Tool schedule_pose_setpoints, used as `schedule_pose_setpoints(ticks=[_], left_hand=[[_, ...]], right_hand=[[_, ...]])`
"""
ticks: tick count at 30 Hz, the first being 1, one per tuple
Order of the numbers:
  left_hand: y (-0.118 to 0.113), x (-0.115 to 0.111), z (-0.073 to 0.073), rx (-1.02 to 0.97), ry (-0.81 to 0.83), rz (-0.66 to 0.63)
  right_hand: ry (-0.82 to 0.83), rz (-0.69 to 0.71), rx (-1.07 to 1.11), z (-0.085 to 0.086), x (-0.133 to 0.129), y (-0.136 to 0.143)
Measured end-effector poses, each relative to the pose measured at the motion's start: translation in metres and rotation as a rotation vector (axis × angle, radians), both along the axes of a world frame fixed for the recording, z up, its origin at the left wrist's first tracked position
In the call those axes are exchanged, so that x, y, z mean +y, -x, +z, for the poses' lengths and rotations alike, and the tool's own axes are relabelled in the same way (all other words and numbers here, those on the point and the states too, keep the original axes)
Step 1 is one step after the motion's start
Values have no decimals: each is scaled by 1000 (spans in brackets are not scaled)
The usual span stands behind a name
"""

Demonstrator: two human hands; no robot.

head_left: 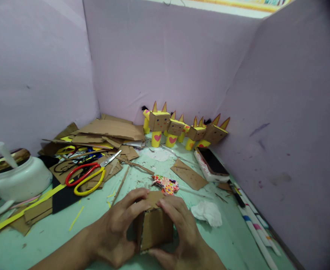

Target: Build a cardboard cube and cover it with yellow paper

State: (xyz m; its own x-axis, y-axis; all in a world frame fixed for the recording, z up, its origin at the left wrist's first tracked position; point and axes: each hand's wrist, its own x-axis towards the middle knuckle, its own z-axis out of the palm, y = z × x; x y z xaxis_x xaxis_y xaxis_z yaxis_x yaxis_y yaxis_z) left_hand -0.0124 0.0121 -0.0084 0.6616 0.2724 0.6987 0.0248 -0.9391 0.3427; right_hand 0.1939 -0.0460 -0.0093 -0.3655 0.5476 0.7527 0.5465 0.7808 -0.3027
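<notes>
Both my hands are wrapped around a small brown cardboard box [157, 229] at the front middle of the table. My left hand [117, 225] grips its left side, with fingers over the top edge and the thumb low at the front corner. On the opposite side, my right hand [183, 228] presses fingers on the top edge and the thumb near the bottom. Just beyond the box lies a crumpled flower-patterned packet [166, 183]. A wad of white tissue [207, 213] is right of my right hand.
Red-and-yellow-handled scissors [93, 174] rest on cardboard scraps at left, beside a white teapot [27, 180]. Yellow figures with cardboard heads [159, 122] stand at the back. A phone [212, 161] and several markers [255, 225] lie right. Purple walls [167, 56] enclose the green table [52, 240].
</notes>
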Motion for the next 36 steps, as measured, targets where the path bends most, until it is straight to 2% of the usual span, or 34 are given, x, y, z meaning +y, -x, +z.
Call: schedule_pose_setpoints(ticks=[11, 19, 28, 36], left_hand=[[0, 1, 3, -8, 23, -13], [1, 4, -2, -29, -1, -4], [0, 0, 4, 23, 26, -3], [2, -2, 0, 33, 1, 17]], right_hand=[[64, -34, -38, 0, -3, 0], [164, -35, -30, 0, -1, 0], [177, 38, 52, 6, 2, 1], [146, 37, 69, 6, 2, 2]])
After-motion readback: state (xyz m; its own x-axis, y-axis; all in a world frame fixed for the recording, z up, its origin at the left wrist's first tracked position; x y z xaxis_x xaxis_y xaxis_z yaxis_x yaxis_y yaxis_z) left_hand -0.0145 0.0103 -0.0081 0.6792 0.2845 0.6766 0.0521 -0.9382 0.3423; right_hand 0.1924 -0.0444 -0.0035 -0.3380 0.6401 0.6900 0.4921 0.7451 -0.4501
